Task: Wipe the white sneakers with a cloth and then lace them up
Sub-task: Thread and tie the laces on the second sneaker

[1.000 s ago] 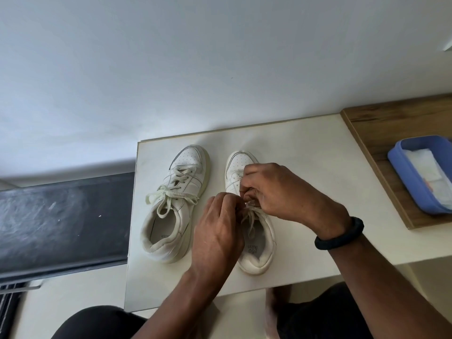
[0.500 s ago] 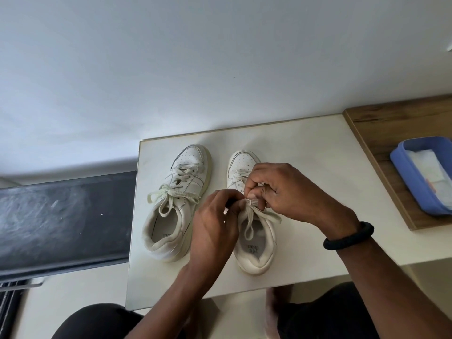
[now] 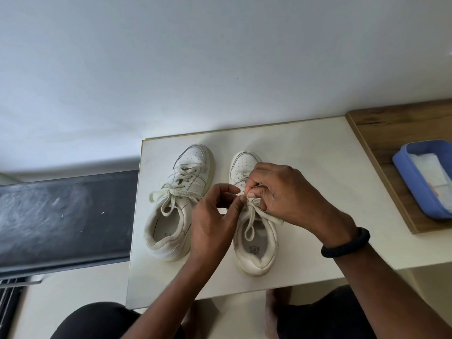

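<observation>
White left shoe (image 3: 193, 159), nearer the desk's (image 3: 305, 155) left edge, tied; left hand (image 3: 212, 223) and right hand (image 3: 286, 194) are pinching the laces (image 3: 252, 205) of the right shoe (image 3: 256, 260), seemingly finishing its bow.

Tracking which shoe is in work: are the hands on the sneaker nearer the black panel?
No, the left hand and right hand pinch the lace of the sneaker nearer the blue tray.

Domestic setting: a small white table (image 3: 305, 155) stands against a bare pale wall (image 3: 195, 57) beside a wood-grain top (image 3: 391, 123) holding a blue plastic tub (image 3: 403, 172), a bare foot (image 3: 271, 314) on the pale floor (image 3: 73, 289) below.
</observation>
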